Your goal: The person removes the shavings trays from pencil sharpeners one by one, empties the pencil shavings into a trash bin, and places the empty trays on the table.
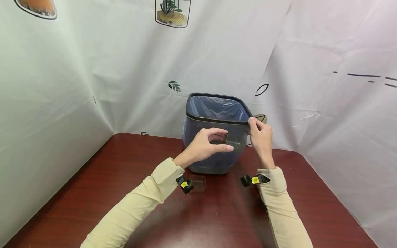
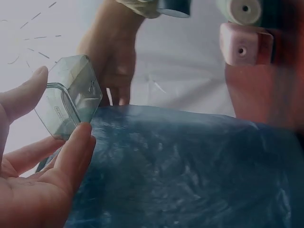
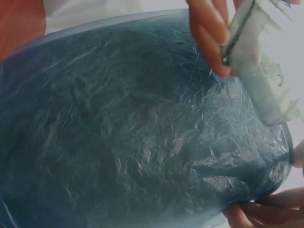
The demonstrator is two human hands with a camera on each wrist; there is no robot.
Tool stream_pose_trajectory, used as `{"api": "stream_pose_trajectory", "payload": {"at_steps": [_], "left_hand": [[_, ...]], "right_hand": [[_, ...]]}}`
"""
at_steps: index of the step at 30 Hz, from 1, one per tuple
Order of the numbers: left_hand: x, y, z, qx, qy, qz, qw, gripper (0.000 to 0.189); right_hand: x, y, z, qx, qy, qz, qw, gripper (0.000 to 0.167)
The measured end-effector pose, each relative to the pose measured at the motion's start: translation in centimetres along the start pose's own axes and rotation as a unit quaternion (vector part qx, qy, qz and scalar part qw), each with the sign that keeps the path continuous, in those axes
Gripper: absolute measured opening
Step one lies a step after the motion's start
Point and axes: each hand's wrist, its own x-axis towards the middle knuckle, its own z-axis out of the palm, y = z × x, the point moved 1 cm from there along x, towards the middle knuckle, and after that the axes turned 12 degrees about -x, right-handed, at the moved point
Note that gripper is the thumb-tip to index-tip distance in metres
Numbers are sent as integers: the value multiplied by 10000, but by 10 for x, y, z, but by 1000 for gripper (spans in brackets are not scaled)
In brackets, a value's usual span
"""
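My left hand (image 1: 204, 144) pinches a small clear plastic box (image 1: 234, 140) between thumb and fingers, in front of the bin. In the left wrist view this see-through box (image 2: 71, 97) has angled sides and small raised lettering. The dark trash bin (image 1: 214, 121) stands on the table, lined with a blue plastic bag (image 1: 214, 106). With thumb and fingers, my right hand (image 1: 261, 139) pinches the right front corner of the bin's black rim. In the right wrist view, the crinkled bag (image 3: 118, 118) fills most of the picture, with my right hand (image 3: 273, 211) at its edge.
A clear, shallow plastic piece (image 1: 197, 183) lies on the dark red table (image 1: 149, 148) near the left cuff. White printed sheeting (image 1: 124, 62) hangs behind the bin. A pinkish block (image 2: 240, 45) with a hole shows at the upper right of the left wrist view.
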Motion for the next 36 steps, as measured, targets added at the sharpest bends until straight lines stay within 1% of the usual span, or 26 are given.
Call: {"api": "stream_pose_trajectory", "payload": {"at_steps": [5,12,18,24,30,36], "left_hand": [[-4,-9,2,66,42,-196,9998,55],[-9,-24,4,142,82,-371,9992,54],[-16,-37,11,199,71,-420,9989,54],[-21,-51,19,302,-8,-511,9982,53],[-26,-61,21,620,-165,-854,9943,52],[-32,-71,21,835,-341,-1079,9901,54]], "right_hand": [[-2,-1,-1,-2,-58,-5,10000,40],[-2,-2,-3,-24,-80,53,10000,41],[-3,-2,-3,-37,-109,116,9999,41],[-3,-2,-3,-46,-96,59,9999,39],[-4,-2,-4,-85,-172,51,9998,42],[-4,-2,-4,-41,-231,62,9997,43]]}}
